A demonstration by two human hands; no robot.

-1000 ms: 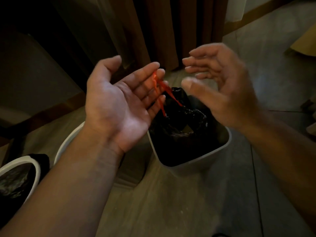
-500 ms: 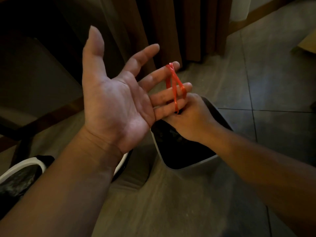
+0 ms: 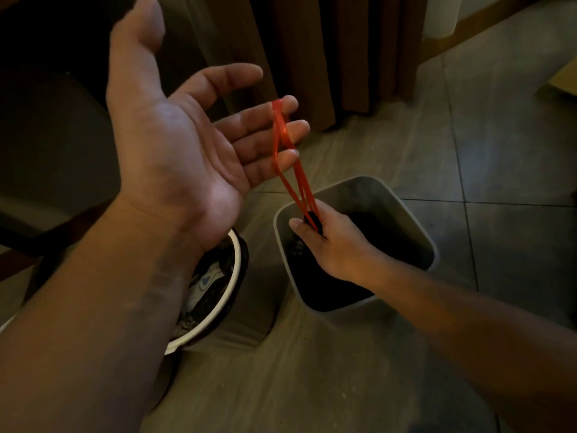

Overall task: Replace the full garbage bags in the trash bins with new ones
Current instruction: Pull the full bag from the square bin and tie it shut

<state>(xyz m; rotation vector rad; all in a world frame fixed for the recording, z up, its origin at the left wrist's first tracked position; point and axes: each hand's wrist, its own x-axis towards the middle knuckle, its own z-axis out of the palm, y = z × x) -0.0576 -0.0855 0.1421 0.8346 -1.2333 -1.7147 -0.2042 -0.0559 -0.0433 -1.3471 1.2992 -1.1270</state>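
A square grey trash bin (image 3: 368,182) stands on the tiled floor with a black garbage bag (image 3: 393,239) inside it. My right hand (image 3: 337,248) reaches down into the bin and grips the gathered neck of the bag. A red drawstring (image 3: 279,132) runs taut from that neck up to my left hand (image 3: 175,151). The left hand is raised above and left of the bin, palm up and fingers spread, with the drawstring looped around three fingertips.
A round white-rimmed bin (image 3: 239,260) lined in black and holding trash stands left of the square bin, partly under my left forearm. Brown curtains (image 3: 312,57) hang behind. Dark furniture (image 3: 46,135) fills the left side. Tiled floor (image 3: 468,135) extends to the right.
My right hand dropped from beside the left hand down into the bin and closed on the bag's neck. The left hand rose, drawing the red drawstring taut.
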